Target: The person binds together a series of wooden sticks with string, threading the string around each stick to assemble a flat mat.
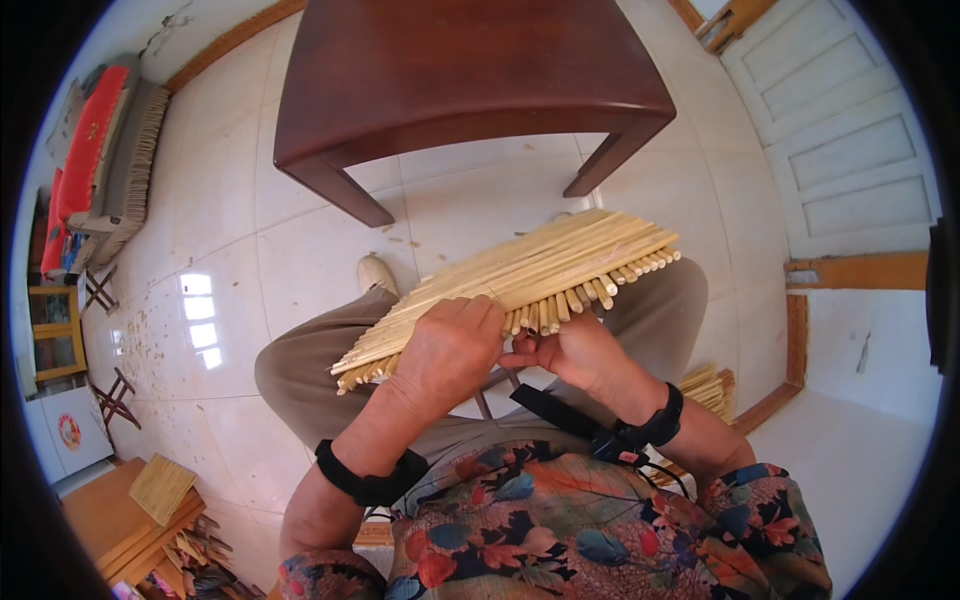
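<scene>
Your L hand (450, 342) has its fingers pressed tog. onto the near edge of the stalk mat (510, 270), and your R hand (570, 352) curls under this edge, w/ fingertips partly hidden, so I can't tell if they pinch sth. The mat is over your legs (310, 360); IMO the step in hand is arranging its stalk ends (600, 290), and the next move prob. calls for a steady L hold while R fingers work from below, short of the dark wooden furniture (470, 55) ahead.
</scene>
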A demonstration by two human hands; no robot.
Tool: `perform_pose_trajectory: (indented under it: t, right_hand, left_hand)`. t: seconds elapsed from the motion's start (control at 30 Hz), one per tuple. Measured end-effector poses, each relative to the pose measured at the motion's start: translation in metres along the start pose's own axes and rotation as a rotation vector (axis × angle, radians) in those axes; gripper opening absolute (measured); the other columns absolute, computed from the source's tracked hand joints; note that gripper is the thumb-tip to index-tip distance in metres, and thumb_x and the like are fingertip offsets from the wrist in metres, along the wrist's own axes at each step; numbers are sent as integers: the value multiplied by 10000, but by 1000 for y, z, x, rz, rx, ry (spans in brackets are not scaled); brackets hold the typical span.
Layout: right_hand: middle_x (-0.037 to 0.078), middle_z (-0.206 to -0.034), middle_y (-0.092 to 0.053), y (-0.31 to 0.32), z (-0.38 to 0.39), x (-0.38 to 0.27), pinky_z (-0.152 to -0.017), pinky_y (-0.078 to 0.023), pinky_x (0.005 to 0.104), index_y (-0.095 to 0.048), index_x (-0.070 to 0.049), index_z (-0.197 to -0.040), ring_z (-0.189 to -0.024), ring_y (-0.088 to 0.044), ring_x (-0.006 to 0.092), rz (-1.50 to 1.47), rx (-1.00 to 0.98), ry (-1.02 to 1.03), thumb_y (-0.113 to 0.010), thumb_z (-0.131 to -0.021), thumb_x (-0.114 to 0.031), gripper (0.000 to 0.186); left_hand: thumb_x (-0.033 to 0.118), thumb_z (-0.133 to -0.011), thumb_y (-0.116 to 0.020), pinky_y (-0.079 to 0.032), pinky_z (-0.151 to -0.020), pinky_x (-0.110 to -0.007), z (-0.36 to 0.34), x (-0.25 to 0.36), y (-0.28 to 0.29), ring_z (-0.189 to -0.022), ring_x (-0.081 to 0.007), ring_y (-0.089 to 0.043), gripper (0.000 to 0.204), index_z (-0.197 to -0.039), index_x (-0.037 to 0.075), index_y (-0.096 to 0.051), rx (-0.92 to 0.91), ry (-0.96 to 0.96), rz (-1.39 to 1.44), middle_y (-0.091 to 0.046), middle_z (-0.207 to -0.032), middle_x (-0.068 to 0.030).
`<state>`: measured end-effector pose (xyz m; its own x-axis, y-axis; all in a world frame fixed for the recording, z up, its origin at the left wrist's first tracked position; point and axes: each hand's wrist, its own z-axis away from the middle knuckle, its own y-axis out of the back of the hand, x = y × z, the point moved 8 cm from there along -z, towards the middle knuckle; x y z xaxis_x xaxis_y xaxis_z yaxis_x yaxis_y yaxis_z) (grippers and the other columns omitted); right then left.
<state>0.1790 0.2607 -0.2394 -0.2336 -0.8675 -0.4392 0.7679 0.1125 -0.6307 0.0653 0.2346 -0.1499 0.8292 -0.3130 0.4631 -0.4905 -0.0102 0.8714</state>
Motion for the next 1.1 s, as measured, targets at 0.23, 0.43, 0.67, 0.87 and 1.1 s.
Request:
perform_pose_trajectory:
  t: [0.23,0.43,0.67,0.87,1.1]
  right_hand:
    - [128,-971,-703,24,12,-3,-733,-597,408,-589,-18,-1185,-744,-666,177,520,-23,-56,-601,-945,-184,291]
    - [31,-816,-677,50,81,-63,-604,-511,265,-689,-7,-961,-672,-619,114,1349,-67,39,-629,-940,-212,215]
    - [19,-747,-651,-15,91,-153,-585,-471,225,-697,-14,-889,-618,-578,77,1366,-146,127,-657,-908,-185,177]
    - [77,-698,-652,-81,32,-83,-584,-480,280,-682,19,-881,-605,-609,122,1565,-494,76,-649,-888,-178,200]
    - [100,-683,-650,-105,-40,6,-610,-490,319,-680,6,-878,-604,-618,184,1534,-623,124,-666,-860,-181,188]
  left_hand:
    - [84,-722,-739,-504,-745,-417,15,-12,0,-861,-297,-643,280,-967,52,-607,-5,37,-99,-643,-877,-88]
    - [105,-696,-772,-485,-776,-401,49,-24,17,-850,-283,-639,315,-971,77,-623,110,143,-138,-660,-892,-73]
    - [98,-672,-771,-492,-767,-392,61,-14,11,-850,-271,-639,350,-992,64,-635,185,-28,-130,-677,-932,-74]
    - [71,-647,-746,-496,-761,-365,79,-25,28,-851,-257,-635,356,-984,39,-633,91,-107,-151,-674,-966,-83]
    - [102,-719,-624,-476,-760,-348,94,-22,30,-849,-226,-620,206,-916,42,-609,136,-146,-184,-613,-886,-69]
